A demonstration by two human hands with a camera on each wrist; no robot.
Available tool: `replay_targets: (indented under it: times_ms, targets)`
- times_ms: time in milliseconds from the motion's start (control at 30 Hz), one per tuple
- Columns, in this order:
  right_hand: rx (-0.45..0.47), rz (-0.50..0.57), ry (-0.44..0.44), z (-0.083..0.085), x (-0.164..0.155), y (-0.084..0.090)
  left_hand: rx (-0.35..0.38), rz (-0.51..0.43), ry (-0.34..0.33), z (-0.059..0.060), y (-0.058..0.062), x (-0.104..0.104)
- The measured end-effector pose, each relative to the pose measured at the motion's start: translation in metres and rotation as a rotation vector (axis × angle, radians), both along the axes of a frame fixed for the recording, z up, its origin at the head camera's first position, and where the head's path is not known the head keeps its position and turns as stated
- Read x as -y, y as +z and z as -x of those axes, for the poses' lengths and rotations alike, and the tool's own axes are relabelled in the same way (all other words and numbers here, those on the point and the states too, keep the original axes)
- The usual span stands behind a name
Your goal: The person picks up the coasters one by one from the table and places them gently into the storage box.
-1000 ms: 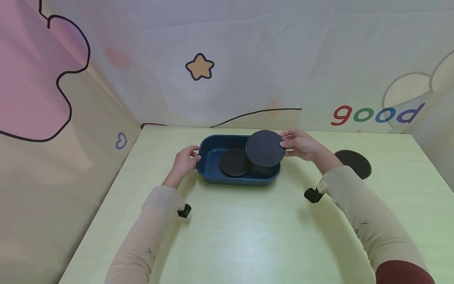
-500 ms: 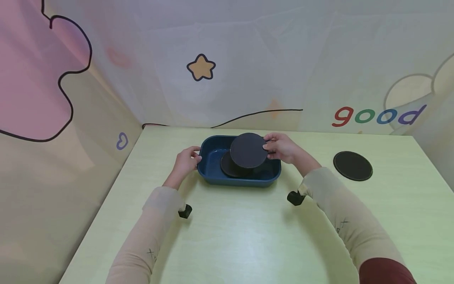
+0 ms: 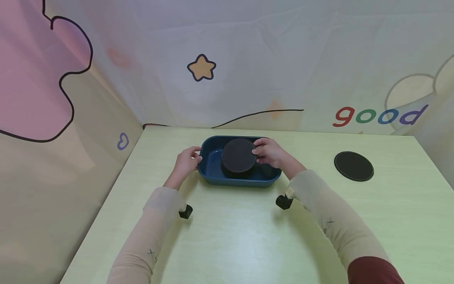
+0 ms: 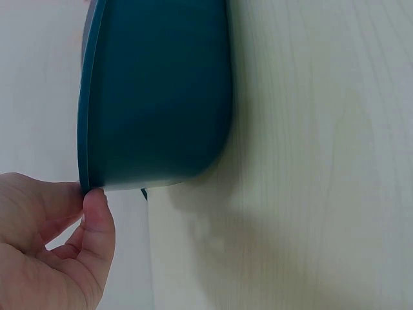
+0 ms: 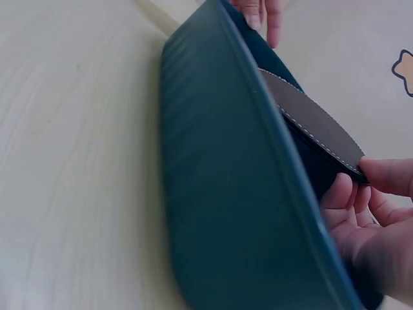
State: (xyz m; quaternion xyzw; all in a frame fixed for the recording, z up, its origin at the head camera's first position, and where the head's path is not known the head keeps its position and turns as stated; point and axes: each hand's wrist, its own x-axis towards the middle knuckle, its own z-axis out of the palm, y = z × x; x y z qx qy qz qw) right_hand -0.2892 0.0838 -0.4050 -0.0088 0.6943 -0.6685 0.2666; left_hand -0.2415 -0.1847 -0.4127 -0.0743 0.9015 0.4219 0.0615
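Note:
A round dark coaster [image 3: 238, 155] with a stitched edge [image 5: 316, 123] is pinched at its right side by my right hand [image 3: 272, 154], thumb on top and fingers below. It hangs inside a blue rectangular tray [image 3: 244, 183], over a second coaster [image 3: 235, 174] that is now almost hidden beneath it. Whether the two coasters touch, I cannot tell. At the tray's left end, my left hand [image 3: 186, 162] pinches the rim between thumb and finger, as the left wrist view shows at the tray wall [image 4: 155, 97].
Another dark round coaster [image 3: 354, 166] lies flat on the pale wooden table [image 3: 234, 236], to the right of the tray. A printed cloth backdrop [image 3: 248, 79] rises behind the table's far edge.
My right hand has carried its coaster left and down into the tray, covering the coaster there. My left hand has stayed at the rim.

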Motion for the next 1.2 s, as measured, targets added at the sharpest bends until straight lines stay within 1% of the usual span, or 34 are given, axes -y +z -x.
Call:
replay_targets:
  times_ms: [200, 400, 533, 733, 867, 967, 1100, 1200]
  targets:
    - [0.015, -0.035, -0.011, 0.001, 0.008, -0.010, 0.005, -0.009, 0.003, 0.000, 0.001, -0.001]
    - [0.028, -0.087, -0.047, 0.004, 0.012, -0.020, 0.008, -0.011, 0.005, -0.001, 0.002, -0.001]
    - [-0.017, -0.161, -0.080, 0.003, 0.014, -0.023, 0.009, -0.012, 0.008, -0.002, 0.002, -0.002]
    - [-0.086, -0.316, -0.110, 0.004, 0.019, -0.027, 0.001, -0.012, 0.005, -0.002, 0.003, -0.001]
    - [-0.114, -0.423, -0.112, 0.004, 0.020, -0.027, -0.022, -0.013, -0.001, -0.002, 0.001, -0.001]
    - [-0.143, -0.475, -0.120, 0.003, 0.019, -0.024, -0.038, -0.017, -0.001, -0.001, -0.001, 0.000]
    - [-0.179, -0.503, -0.118, 0.004, 0.015, -0.017, -0.039, -0.016, 0.000, -0.001, -0.001, 0.000]
    - [-0.211, -0.506, -0.088, 0.004, 0.012, -0.009, -0.031, -0.015, 0.000, -0.001, -0.001, 0.000]
